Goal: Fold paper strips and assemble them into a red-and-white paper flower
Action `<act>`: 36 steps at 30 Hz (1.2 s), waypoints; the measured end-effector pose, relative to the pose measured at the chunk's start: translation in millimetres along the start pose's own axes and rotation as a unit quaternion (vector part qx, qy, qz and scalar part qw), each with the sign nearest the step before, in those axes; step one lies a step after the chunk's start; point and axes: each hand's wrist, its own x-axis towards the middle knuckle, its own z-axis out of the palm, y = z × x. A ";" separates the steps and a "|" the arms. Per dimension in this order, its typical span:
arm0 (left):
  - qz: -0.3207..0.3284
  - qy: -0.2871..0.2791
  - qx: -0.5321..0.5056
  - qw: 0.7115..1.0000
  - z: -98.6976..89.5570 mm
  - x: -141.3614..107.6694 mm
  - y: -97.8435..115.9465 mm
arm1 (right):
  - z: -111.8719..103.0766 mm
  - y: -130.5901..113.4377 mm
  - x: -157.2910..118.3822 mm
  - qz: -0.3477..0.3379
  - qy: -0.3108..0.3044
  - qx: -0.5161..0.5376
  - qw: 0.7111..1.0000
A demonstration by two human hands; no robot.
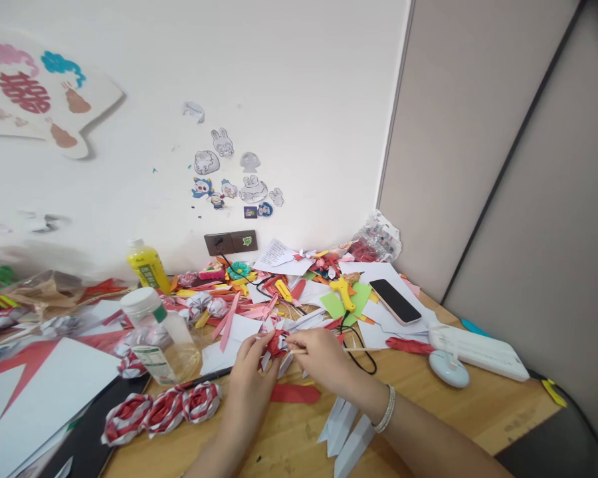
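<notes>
Near the middle of the table a small red-and-white folded paper flower [278, 341] is between my hands. My left hand [252, 375] grips it from the left, fingers closed round its side. On the other side, my right hand [321, 358] is closed in a pinch on a thin wooden stick [361, 349]; its fingertips are close to the flower. Whether they touch it I cannot tell. Beneath my hands lies a red paper strip [295, 393], and folded white paper strips [343, 428] are under my right wrist. Three finished-looking red-and-white paper rosettes [163, 409] sit to the left.
A clear plastic jar [164, 345] and a yellow bottle [148, 265] stand at the left. Behind my hands are loose paper strips, a yellow glue gun [343, 292] with a black cord and a phone [395, 301]. A white power strip [478, 348] lies at the right.
</notes>
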 end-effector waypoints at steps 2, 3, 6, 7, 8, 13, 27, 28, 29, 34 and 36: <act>0.002 -0.005 -0.002 1.000 -0.2 0.3 0.9 | 0.4 2.2 0.6 0.004 -0.007 0.004 1.000; 0.002 -0.006 -0.003 1.000 -0.4 0.2 1.2 | 1.1 3.5 0.9 0.005 -0.009 0.008 1.000; -0.006 -0.006 0.000 1.000 -1.2 -0.9 1.8 | 3.5 7.7 1.7 0.002 -0.008 0.021 1.000; -0.010 -0.006 0.002 1.000 -1.5 -1.4 2.0 | 4.1 9.0 2.0 0.000 -0.006 0.024 1.000; -0.013 -0.008 0.004 1.000 -1.7 -1.8 2.3 | 4.4 10.1 2.3 -0.002 -0.005 0.026 1.000; -0.013 -0.016 0.001 1.000 -1.5 -2.0 5.4 | 4.2 14.5 4.1 -0.007 -0.005 0.037 0.999; -0.018 -0.018 -0.025 0.999 0.4 -2.5 1.3 | -2.2 16.4 4.2 0.017 -0.043 0.137 0.989; -0.017 -0.018 -0.029 0.999 0.4 -2.4 1.1 | -3.4 16.6 4.5 0.017 -0.052 0.144 0.988; -0.018 -0.019 -0.033 0.999 0.3 -2.3 0.9 | -4.7 16.9 4.8 0.012 -0.062 0.149 0.987; -0.023 -0.029 -0.044 0.998 -0.3 -1.6 1.0 | -7.9 19.3 5.3 -0.023 -0.075 0.147 0.986; -0.022 -0.030 -0.045 0.998 -0.3 -1.4 1.3 | -7.1 20.0 5.1 -0.016 -0.073 0.153 0.985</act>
